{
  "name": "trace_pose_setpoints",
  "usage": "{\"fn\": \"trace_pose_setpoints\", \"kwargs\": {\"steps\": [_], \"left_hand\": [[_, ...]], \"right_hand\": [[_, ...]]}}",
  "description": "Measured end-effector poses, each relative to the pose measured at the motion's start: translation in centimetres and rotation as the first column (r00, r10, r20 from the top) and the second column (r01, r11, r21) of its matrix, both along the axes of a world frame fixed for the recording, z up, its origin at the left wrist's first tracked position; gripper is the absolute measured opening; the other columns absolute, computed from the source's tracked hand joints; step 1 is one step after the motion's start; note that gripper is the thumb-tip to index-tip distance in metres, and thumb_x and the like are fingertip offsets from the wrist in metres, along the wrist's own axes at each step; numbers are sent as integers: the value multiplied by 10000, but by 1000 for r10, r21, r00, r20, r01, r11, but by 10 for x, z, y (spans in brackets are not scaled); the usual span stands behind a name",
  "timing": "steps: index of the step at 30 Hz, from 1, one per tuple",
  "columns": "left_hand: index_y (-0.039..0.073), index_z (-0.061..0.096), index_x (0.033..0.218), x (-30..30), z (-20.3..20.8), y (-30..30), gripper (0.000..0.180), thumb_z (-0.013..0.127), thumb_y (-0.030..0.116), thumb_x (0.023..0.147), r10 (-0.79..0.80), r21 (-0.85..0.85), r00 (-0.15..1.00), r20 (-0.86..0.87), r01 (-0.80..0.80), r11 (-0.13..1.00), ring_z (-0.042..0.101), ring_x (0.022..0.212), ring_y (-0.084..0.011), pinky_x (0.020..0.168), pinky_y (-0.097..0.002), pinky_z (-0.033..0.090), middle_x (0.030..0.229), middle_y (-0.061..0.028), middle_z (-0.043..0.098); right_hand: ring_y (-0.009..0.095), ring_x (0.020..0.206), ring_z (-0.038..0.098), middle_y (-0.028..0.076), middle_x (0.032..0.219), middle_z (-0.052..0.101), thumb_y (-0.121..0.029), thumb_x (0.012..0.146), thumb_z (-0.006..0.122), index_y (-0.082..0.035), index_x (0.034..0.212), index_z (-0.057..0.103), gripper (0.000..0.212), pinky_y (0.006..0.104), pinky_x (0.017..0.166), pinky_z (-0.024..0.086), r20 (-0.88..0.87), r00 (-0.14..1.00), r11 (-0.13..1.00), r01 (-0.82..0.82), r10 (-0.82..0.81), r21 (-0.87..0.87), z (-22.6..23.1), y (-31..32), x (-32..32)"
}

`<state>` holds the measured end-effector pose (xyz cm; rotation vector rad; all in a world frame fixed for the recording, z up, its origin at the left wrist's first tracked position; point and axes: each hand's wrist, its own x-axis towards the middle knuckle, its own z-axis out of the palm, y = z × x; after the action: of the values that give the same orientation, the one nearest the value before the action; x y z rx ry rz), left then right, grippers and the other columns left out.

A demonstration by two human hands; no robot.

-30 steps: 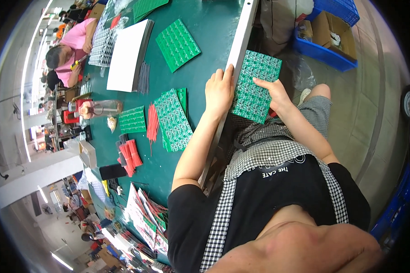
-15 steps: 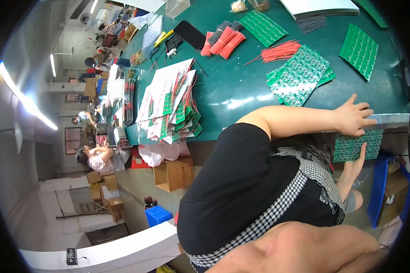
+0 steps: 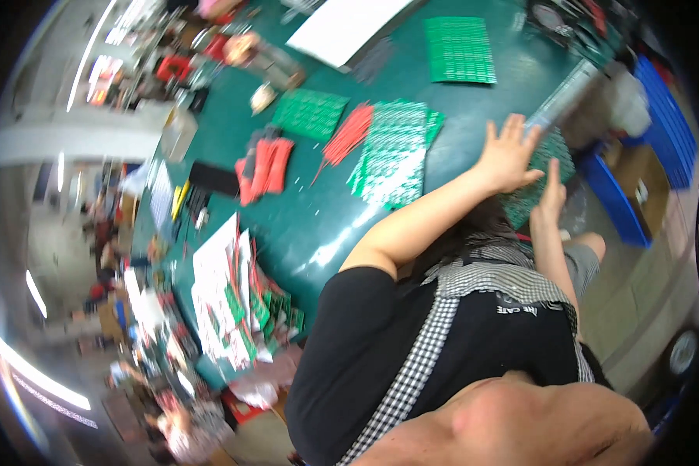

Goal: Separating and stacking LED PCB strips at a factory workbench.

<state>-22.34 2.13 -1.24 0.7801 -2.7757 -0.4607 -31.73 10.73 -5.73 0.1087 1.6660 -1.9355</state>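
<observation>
A green circuit board panel (image 3: pixel 559 151) sits at the table's near edge, over my lap, and partly covered by my hands. My left hand (image 3: pixel 509 161) lies across the panel and the table edge with its fingers spread. From the right side my right hand (image 3: pixel 550 198) grips the same panel, one digit stretched over its face and the rest hidden. Left of my hands, a stack of green and white-patterned circuit board panels (image 3: pixel 394 151) lies on the table, with a bundle of loose red wires (image 3: pixel 349 133) beside it.
More green panels (image 3: pixel 460 50) lie farther back on the green table (image 3: pixel 303 233). Bundled red wires (image 3: pixel 266 167), a black phone (image 3: pixel 213 179) and a pile of wired boards with papers (image 3: pixel 217 272) are to the left. Blue bins (image 3: pixel 617 206) stand at the right.
The whole view has turned, so the table and its things appear shifted left and tilted. Both hands stay at the panel, which now looks more tilted.
</observation>
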Motion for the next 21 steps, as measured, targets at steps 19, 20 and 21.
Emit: {"fn": "trace_pose_setpoints", "kwargs": {"steps": [19, 20, 21], "left_hand": [[28, 284, 1349, 6, 16, -2, 900, 719, 401, 654, -40, -114, 999, -15, 38, 993, 317, 1276, -362, 1014, -518, 274, 1353, -242, 333], [26, 276, 1352, 8, 15, -3, 906, 718, 403, 657, -44, -106, 999, -4, 43, 993, 308, 1279, -365, 1017, -519, 268, 1355, -245, 326], [26, 276, 1352, 9, 14, -4, 906, 718, 403, 657, -50, -107, 999, 5, 50, 993, 308, 1279, -365, 1017, -519, 268, 1355, -245, 326]], "right_hand": [[180, 991, 548, 74, 1065, 584, -117, 763, 703, -24, 1069, 530, 364, 318, 880, 422, 159, 969, 902, -105, 186, -419, 0, 17, 8], [186, 986, 554, 71, 1063, 586, -101, 763, 697, -30, 1076, 529, 362, 330, 880, 430, 231, 941, 900, -136, 249, -414, 0, 22, 10], [192, 981, 560, 69, 1060, 588, -85, 763, 691, -37, 1084, 528, 362, 341, 880, 438, 301, 902, 896, -168, 308, -412, -1, 24, 12]]}}
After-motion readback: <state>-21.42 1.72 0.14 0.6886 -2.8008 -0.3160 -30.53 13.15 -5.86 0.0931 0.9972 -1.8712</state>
